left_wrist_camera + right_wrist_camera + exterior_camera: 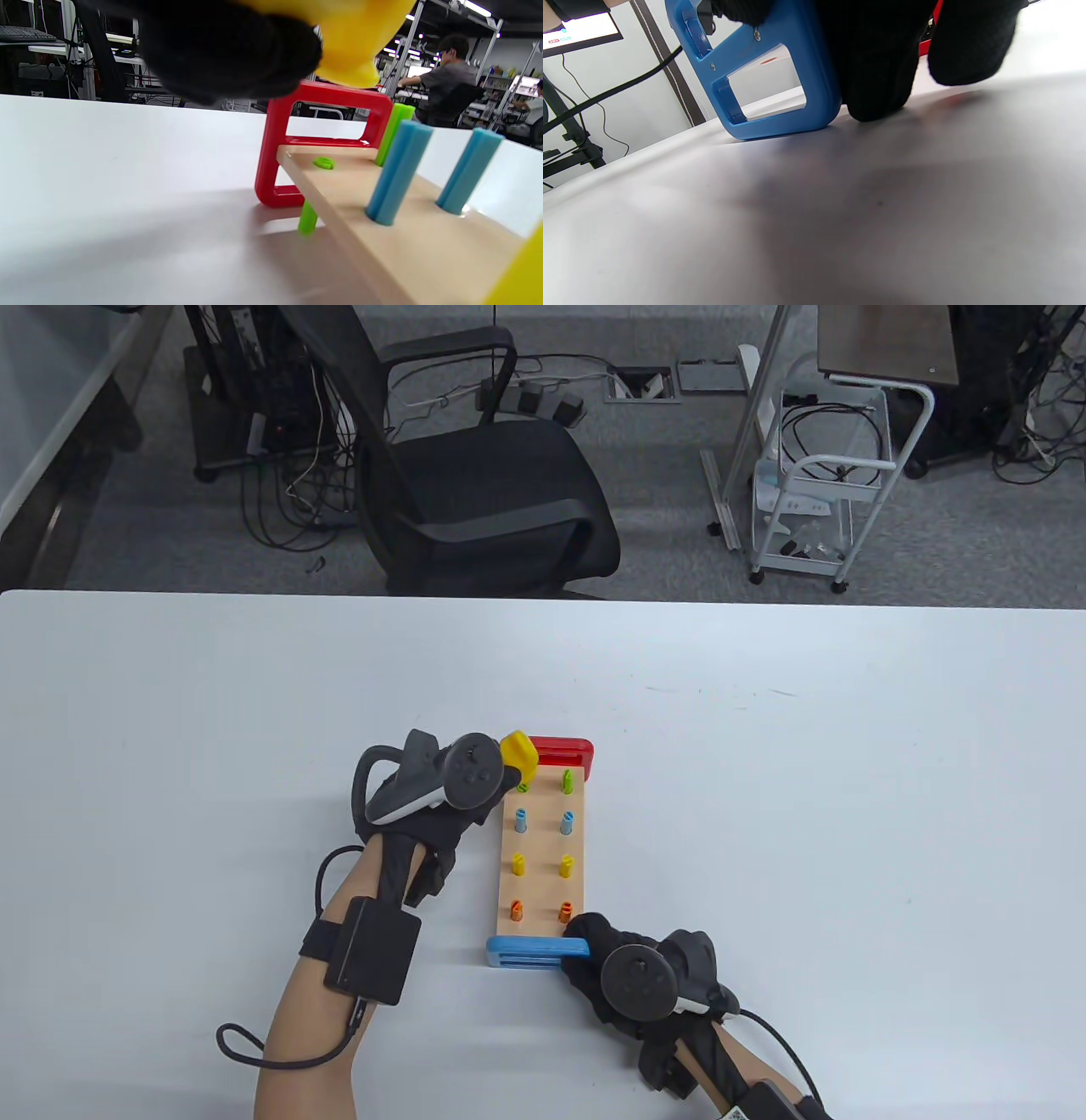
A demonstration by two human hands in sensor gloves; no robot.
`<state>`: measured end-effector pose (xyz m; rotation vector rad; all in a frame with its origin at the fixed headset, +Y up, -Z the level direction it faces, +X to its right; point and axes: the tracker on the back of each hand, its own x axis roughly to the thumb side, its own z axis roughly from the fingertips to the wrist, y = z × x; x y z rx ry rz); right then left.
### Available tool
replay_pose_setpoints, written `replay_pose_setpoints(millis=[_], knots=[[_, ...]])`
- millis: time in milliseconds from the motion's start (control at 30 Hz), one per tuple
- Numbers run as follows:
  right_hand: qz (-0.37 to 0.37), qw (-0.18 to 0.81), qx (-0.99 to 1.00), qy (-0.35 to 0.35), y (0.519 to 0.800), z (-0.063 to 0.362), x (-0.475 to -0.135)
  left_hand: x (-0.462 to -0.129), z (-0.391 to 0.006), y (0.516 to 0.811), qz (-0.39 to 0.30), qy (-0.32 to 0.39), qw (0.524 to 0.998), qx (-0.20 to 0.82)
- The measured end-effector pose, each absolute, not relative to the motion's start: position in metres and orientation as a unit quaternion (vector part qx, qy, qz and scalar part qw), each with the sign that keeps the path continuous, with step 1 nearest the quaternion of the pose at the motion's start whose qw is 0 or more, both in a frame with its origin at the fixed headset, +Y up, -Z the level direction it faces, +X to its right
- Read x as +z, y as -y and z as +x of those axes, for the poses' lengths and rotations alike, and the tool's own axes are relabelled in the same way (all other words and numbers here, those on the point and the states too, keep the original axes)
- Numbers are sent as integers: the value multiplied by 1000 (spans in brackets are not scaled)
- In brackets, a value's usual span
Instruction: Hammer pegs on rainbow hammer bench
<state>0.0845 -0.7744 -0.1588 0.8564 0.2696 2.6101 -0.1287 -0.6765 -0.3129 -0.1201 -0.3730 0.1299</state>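
A wooden hammer bench (543, 857) lies near the middle of the white table (806, 780), a red leg (562, 749) at its far end and a blue leg (533, 951) at its near end. The left hand (441, 793), just left of the bench's far end, grips a yellow hammer (519, 757) whose head hangs over the far left green peg (324, 162), which sits nearly flush with the board beside a taller green peg (393, 132). The right hand (632, 980) holds the blue leg, fingers (874, 63) wrapped on it and touching the table.

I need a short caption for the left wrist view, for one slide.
Yellow hammer in the left hand above the bench; one green peg driven flush.
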Motion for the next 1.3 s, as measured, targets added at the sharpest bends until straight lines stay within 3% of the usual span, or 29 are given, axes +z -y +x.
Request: replay_pose_setpoints(millis=[67, 100, 133, 200, 267, 400, 767, 1200, 1300], knots=[[305, 189, 929, -96, 774, 84, -159, -319, -118, 706, -154, 179, 970, -62], [304, 189, 929, -96, 774, 84, -159, -317, -122, 698, -129, 183, 971, -85], [304, 188, 929, -96, 774, 84, -159, -317, -121, 696, -83, 190, 978, -19], [304, 189, 929, -95, 775, 84, -159, -317, -121, 690, -127, 184, 975, -12], [305, 189, 928, -97, 775, 84, -159, -312, -129, 679, -64, 182, 981, 18], [308, 190, 927, -96, 775, 85, -159, -295, -139, 673, -59, 190, 978, 63], [309, 191, 927, -96, 775, 85, -159, -258, -157, 661, -36, 196, 978, 55], [308, 189, 928, -94, 775, 85, -159, -260, -139, 656, -35, 217, 973, 71], [308, 189, 928, -94, 775, 85, -159, -266, -130, 672, -97, 217, 971, -20]])
